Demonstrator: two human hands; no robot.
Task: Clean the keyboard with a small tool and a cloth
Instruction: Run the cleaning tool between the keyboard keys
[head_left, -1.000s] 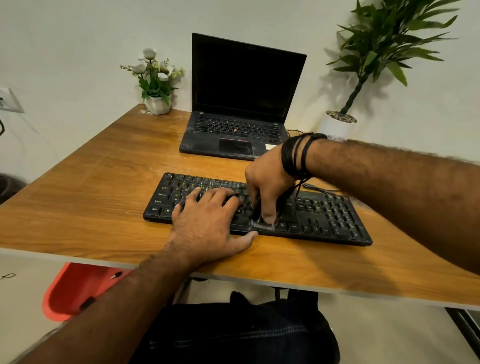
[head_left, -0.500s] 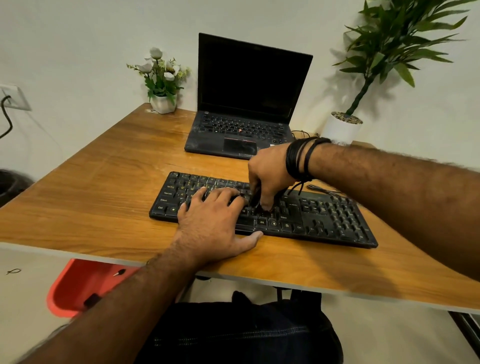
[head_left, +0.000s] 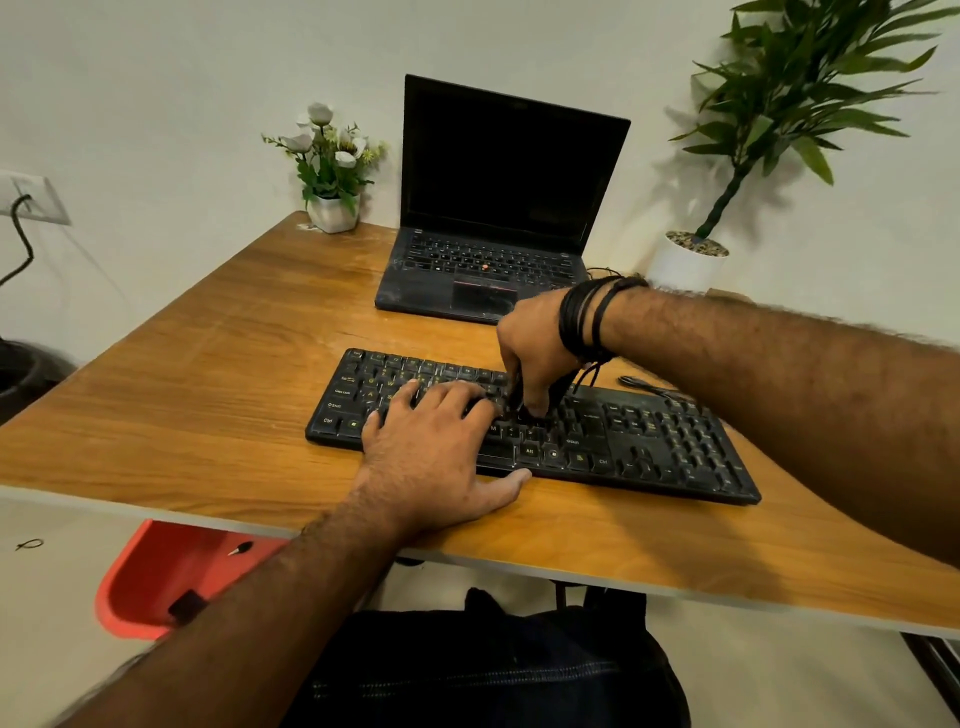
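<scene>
A black keyboard (head_left: 660, 441) lies across the wooden desk (head_left: 182, 395) near its front edge. My left hand (head_left: 441, 452) rests flat on the keyboard's left half, fingers spread over the keys and thumb along the front edge. My right hand (head_left: 535, 343) comes from the right, fingers pointing down, and pinches a small dark tool (head_left: 517, 400) whose tip touches the keys in the middle rows. Most of the tool is hidden by the fingers. No cloth is in view.
An open black laptop (head_left: 488, 208) stands behind the keyboard. A small white flower pot (head_left: 332, 213) sits at the back left, a tall green plant in a white pot (head_left: 685, 265) at the back right. A cable (head_left: 649, 387) runs behind the keyboard. A red chair (head_left: 156, 577) is under the desk.
My right hand has drawn the tool from the keyboard's front row up toward the middle rows. My left hand has stayed flat on the keys.
</scene>
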